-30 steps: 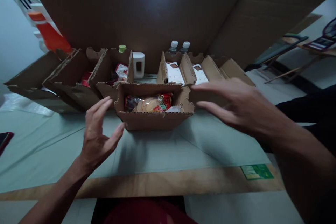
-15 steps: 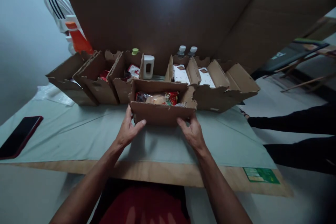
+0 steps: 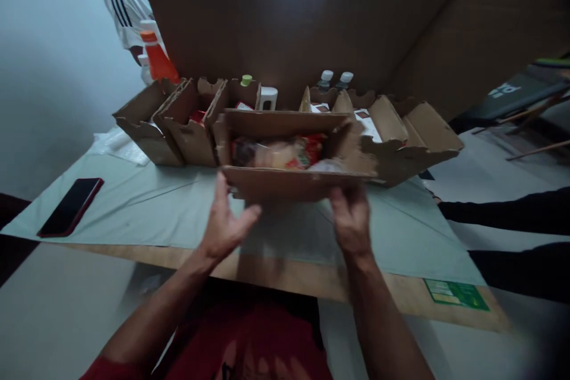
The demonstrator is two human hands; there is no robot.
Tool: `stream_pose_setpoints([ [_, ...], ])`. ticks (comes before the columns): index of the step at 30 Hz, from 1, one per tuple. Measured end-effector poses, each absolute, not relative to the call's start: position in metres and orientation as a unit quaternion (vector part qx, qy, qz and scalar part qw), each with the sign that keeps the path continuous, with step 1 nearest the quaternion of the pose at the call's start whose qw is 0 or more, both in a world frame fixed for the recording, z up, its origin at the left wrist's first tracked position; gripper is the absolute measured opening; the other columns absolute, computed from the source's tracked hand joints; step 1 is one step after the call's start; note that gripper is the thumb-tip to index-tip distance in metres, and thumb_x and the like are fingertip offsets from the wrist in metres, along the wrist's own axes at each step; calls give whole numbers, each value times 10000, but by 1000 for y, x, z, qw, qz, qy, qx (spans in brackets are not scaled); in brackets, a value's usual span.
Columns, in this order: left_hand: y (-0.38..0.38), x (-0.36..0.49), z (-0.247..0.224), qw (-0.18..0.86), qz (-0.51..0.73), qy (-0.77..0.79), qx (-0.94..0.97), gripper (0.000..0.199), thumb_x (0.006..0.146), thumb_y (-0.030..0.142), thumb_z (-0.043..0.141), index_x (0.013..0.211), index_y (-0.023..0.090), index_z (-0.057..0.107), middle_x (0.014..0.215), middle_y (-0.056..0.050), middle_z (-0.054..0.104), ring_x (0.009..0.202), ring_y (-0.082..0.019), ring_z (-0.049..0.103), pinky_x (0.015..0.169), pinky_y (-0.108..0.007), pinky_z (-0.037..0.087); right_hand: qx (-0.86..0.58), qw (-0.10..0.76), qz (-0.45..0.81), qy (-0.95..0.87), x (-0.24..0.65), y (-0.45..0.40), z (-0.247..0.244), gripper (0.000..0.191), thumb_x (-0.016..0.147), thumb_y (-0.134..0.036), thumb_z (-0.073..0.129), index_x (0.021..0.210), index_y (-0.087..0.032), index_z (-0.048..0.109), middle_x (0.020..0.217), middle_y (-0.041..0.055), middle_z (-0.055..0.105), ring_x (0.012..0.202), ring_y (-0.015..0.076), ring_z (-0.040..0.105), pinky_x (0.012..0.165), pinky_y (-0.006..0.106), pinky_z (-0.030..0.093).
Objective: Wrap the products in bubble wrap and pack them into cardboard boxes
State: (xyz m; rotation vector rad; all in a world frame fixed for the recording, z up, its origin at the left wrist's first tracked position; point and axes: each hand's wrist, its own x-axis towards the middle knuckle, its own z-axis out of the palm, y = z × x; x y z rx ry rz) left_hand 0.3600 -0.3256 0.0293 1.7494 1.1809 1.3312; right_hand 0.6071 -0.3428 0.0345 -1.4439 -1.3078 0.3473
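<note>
A narrow open-topped cardboard box point(image 3: 285, 184) is between my hands, raised off the cloth and blurred by motion. Inside it lie clear and red plastic food packets point(image 3: 285, 153), their kind unclear. My left hand point(image 3: 225, 222) supports the box's lower left corner, thumb stretched out in front and fingertips partly hidden. At the lower right front edge, my right hand point(image 3: 351, 219) grips the box with its fingers bent under and behind it.
Similar cardboard boxes stand behind, on the left point(image 3: 146, 122) and right point(image 3: 401, 154). A tall cardboard panel point(image 3: 285, 24) rises beyond them. Bottles, one orange point(image 3: 158, 59), stand at the back. A phone point(image 3: 71, 208) lies left on the green tablecloth point(image 3: 178, 208). Another person's sleeve point(image 3: 127, 6) shows.
The held box has come up off the table toward me and slightly right, showing more of its inside. Both hands moved with it. The camera view has shifted a little left.
</note>
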Motion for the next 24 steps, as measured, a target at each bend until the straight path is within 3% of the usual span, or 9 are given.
stream_pose_setpoints([
  [4, -359, 388, 20, 370, 443, 396, 714, 949, 873, 298, 672, 1653, 286, 133, 1657, -158, 350, 1506, -370, 389, 1223, -616, 363, -644, 592, 60, -482, 631, -395, 24, 476, 997, -523, 505, 1365, -233, 586, 1351, 134, 648, 1346, 335, 553, 1144, 551, 411],
  [7, -391, 373, 0, 390, 436, 436, 684, 913, 901, 279, 643, 1656, 282, 128, 1658, -152, 348, 1506, -364, 399, 1234, -608, 357, -642, 567, 121, -502, 621, -411, 5, 477, 1003, -532, 482, 1365, -239, 586, 1345, 134, 654, 1332, 326, 569, 1140, 523, 426],
  [12, -409, 348, -27, 372, 434, 520, 634, 886, 939, 335, 618, 1655, 325, 95, 1667, -143, 321, 1481, -379, 442, 1201, -636, 394, -603, 530, 237, -546, 602, -339, -16, 646, 963, -670, 459, 1372, -175, 528, 1319, 173, 665, 1258, 310, 621, 1107, 484, 473],
  [15, -416, 355, -32, 358, 436, 504, 654, 921, 938, 294, 600, 1663, 347, 33, 1737, -118, 175, 1552, -393, 330, 1222, -636, 371, -607, 506, 215, -574, 601, -296, -16, 810, 960, -721, 392, 1534, -150, 380, 1542, 203, 510, 1449, 309, 476, 1205, 498, 377],
  [19, -425, 371, -34, 361, 444, 437, 694, 934, 923, 246, 580, 1668, 335, 23, 1766, -88, 54, 1609, -392, 161, 1223, -634, 379, -634, 490, 164, -575, 592, -272, -16, 796, 1018, -676, 209, 1647, -189, 203, 1692, 166, 304, 1573, 270, 290, 1273, 533, 253],
  [24, -425, 381, -37, 370, 438, 409, 710, 951, 903, 196, 571, 1668, 337, 23, 1771, -75, 0, 1613, -394, 132, 1210, -638, 403, -623, 515, 156, -568, 574, -259, -21, 822, 1017, -679, 129, 1625, -146, 277, 1669, 179, 342, 1569, 255, 297, 1282, 500, 252],
])
